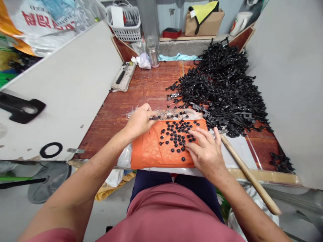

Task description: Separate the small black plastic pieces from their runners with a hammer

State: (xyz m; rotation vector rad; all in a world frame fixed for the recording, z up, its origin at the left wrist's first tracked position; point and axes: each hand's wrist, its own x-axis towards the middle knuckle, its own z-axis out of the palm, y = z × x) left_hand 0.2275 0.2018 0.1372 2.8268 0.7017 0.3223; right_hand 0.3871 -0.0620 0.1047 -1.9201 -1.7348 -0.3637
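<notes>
My left hand [141,120] is closed on a thin dark strip-like piece [153,118] that points right, a small black round part at its tip. It is above the left end of a speckled stone bar [174,115]. Over the right side of an orange cloth pad [148,151], my right hand [208,153] has its thumb and index finger pinched at a black button-like part [185,145], the other fingers spread. Several such black parts [172,134] are scattered on the pad. Some also lie along the bar.
A large heap of black plastic pieces [224,90] covers the right of the table. A wooden handle [252,178] juts over the front edge. At the back left are a block with a dark-handled tool [122,74], a metal bottle [153,55] and a basket [128,33]. White panels flank both sides.
</notes>
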